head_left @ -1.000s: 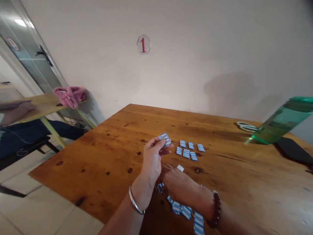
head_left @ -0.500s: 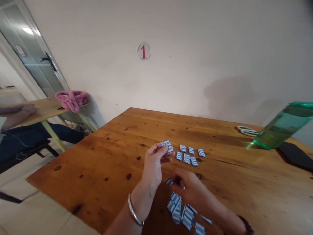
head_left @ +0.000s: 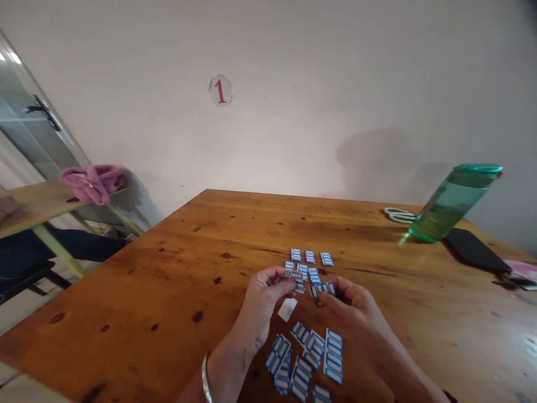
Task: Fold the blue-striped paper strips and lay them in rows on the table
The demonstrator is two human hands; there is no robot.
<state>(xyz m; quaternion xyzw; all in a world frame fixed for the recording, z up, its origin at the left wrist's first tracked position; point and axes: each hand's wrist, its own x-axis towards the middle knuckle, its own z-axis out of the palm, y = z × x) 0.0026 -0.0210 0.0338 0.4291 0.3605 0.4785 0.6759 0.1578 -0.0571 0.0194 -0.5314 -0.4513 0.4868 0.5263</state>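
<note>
My left hand is closed, pinching small blue-bordered label sheets between thumb and fingers. Just to its right, my right hand grips another such label sheet at its edge. The two held pieces are close together above the table. Behind them, several small label pieces lie in short rows, the nearer ones partly hidden by my fingers. A plain white piece rests below my left fingertips. Nearer to me is a loose, overlapping pile of label sheets.
On the brown wooden table, a tilted green bottle stands at the right beside a black phone-like slab and a coiled white cable. Pink cloth lies on a side table, where another person's leg shows.
My right hand has risen from the pile with a label sheet and come up beside my left hand. The view has turned right. A white piece now shows on the table.
</note>
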